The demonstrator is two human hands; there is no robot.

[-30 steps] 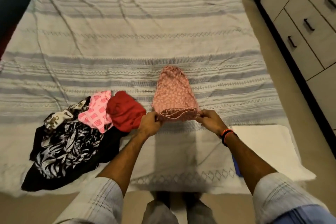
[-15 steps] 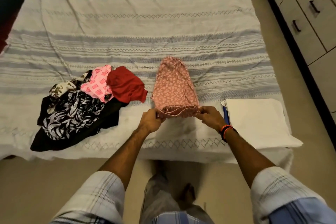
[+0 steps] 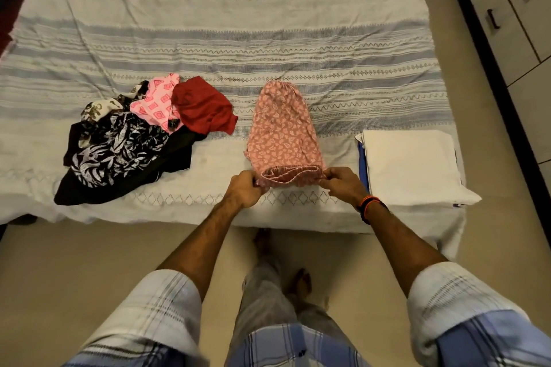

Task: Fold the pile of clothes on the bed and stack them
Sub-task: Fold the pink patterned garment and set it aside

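Fingers (image 3: 255, 183) of the left hand (image 3: 243, 189) curl round one end of the gathered waistband, and those of the right hand (image 3: 343, 183) pinch the other end, so both hold the pink patterned garment (image 3: 283, 128) taut between them at the near edge.

Under it all lies the bed (image 3: 238, 24), spread with a grey-and-white striped cover, which carries every piece of the job. On its left part sits the unfolded pile (image 3: 128, 143): a black leaf-print cloth lowest and widest, a red garment (image 3: 202, 107) at its right edge, a pink square-print piece (image 3: 156, 101) beside that. On the right, near the edge, rests the folded stack (image 3: 411, 167), a white piece on top with a sliver of blue showing under its left side. The pink patterned garment lies flat between pile and stack, apart from both, running away from the person.

By my reading the step in hand is the folding of this one piece: it looks already halved lengthwise. The next move likely calls for carrying the waistband end forward over the far end, keeping both corners level so the edges meet, then smoothing it and setting it on the stack at right. Much of the pile is left to do.
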